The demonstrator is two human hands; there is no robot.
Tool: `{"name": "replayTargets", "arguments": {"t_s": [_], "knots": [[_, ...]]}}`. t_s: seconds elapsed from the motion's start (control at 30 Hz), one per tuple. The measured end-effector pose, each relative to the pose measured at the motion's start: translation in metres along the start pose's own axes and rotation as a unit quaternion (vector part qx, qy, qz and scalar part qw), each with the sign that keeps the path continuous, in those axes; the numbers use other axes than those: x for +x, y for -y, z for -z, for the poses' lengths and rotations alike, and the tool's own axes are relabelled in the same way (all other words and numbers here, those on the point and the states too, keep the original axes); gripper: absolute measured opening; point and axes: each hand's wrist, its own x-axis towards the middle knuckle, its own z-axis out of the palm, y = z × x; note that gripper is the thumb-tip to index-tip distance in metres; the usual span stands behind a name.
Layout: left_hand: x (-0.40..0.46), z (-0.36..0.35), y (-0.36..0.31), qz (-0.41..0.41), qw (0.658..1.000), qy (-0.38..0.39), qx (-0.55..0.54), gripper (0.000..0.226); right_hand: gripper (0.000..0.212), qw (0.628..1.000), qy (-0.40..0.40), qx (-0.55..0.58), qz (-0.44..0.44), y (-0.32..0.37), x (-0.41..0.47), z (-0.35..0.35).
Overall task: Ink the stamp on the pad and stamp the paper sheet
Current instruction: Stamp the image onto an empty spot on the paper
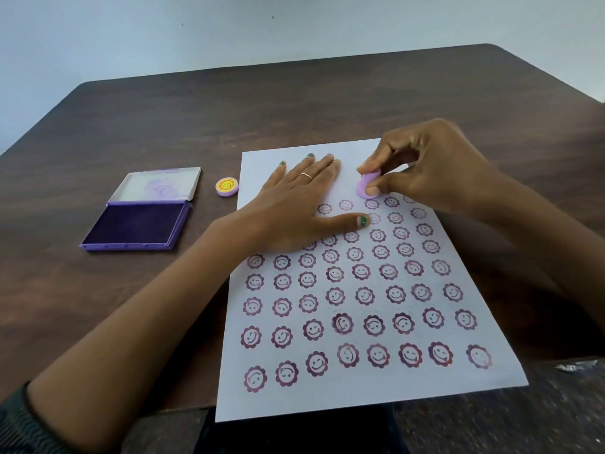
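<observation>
A white paper sheet [366, 398] lies on the dark wooden table, covered with several rows of purple smiling-flower prints. My right hand [435, 165] pinches a small lilac stamp [366, 186] between thumb and fingers, tilted, just above the blank upper part of the sheet. My left hand [294, 204] lies flat on the sheet with its fingers spread, pressing on the paper. An open purple ink pad [137, 226], its lid [157, 185] folded back, sits to the left of the sheet.
A round lilac cap with a yellow smiley [226, 186] rests between the ink pad and the sheet. The dark wooden table [294, 99] reaches back to a pale wall. The sheet's near edge overhangs the table front.
</observation>
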Motion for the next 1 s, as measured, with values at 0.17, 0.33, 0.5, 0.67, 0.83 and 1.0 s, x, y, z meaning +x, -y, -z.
{"name": "replayTargets", "arguments": {"t_s": [0.17, 0.33, 0.5, 0.67, 0.83, 1.0], "knots": [[0.0000, -0.0003, -0.0009, 0.000, 1.000, -0.001, -0.001, 0.107, 0.019, 1.000, 0.009, -0.013, 0.002, 0.0010, 0.0010, -0.0003], [-0.0004, 0.0008, -0.0014, 0.002, 1.000, 0.002, 0.001, 0.106, 0.020, 1.000, 0.005, -0.003, -0.003, 0.0018, 0.0010, 0.0011], [-0.0010, 0.0019, -0.0031, 0.004, 1.000, 0.007, 0.003, 0.105, 0.018, 1.000, 0.011, 0.000, -0.007, 0.0007, 0.0014, -0.0008], [-0.0009, 0.0021, -0.0027, 0.005, 1.000, 0.008, 0.005, 0.104, 0.020, 1.000, 0.005, 0.010, -0.008, -0.0001, 0.0011, 0.0006], [-0.0012, 0.0016, -0.0029, 0.005, 1.000, 0.007, 0.004, 0.105, 0.019, 1.000, 0.009, 0.015, -0.002, -0.0019, 0.0012, -0.0009], [-0.0020, 0.0020, -0.0022, 0.004, 1.000, 0.007, 0.002, 0.105, 0.021, 1.000, 0.003, 0.023, 0.001, -0.0042, 0.0006, -0.0006]]}}
